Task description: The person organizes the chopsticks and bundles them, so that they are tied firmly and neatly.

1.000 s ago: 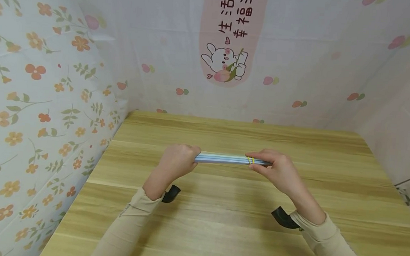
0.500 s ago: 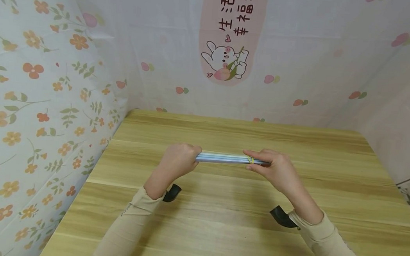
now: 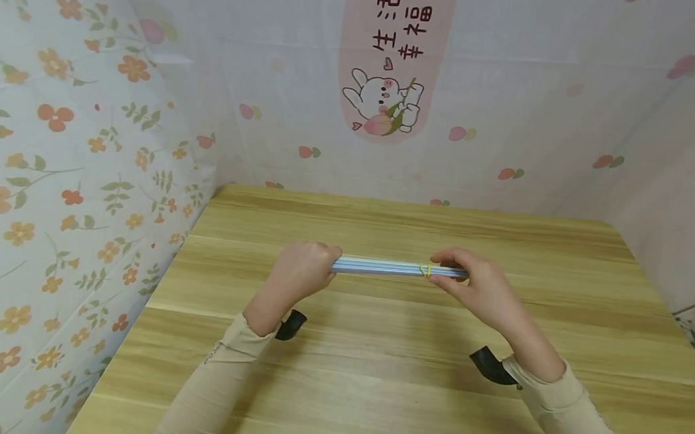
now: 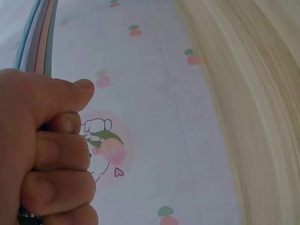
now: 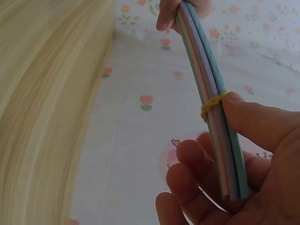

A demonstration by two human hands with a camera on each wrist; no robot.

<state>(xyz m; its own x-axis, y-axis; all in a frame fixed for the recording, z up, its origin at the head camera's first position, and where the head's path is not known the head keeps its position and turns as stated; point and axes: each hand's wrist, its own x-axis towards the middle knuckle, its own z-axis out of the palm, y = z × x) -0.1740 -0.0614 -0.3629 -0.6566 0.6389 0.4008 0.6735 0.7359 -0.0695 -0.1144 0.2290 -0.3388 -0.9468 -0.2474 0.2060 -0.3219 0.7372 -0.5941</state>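
A bundle of slim pastel chopsticks [image 3: 380,267], in pink, lilac, blue and green, is held level above the table. Its left end runs into the fist of my left hand [image 3: 302,272], whose curled fingers also fill much of the left wrist view. A yellow rubber band [image 5: 212,106] wraps the bundle toward its right end. My right hand [image 3: 489,289] is around that end, thumb tip right at the band. In the right wrist view the fingers [image 5: 185,180] curve loosely behind the chopsticks, and the bundle's blunt ends show near the palm.
Below is a wood-grain table [image 3: 350,363]. A white cloth [image 3: 509,107] with tulips and a rabbit print hangs behind it, and a floral cloth [image 3: 87,181] stands along the left. Black curved pieces [image 3: 490,365] stick out at both wrists.
My right hand has shifted a little to the right along the bundle, its fingers no longer covering the yellow band. The left hand stays nearly still.
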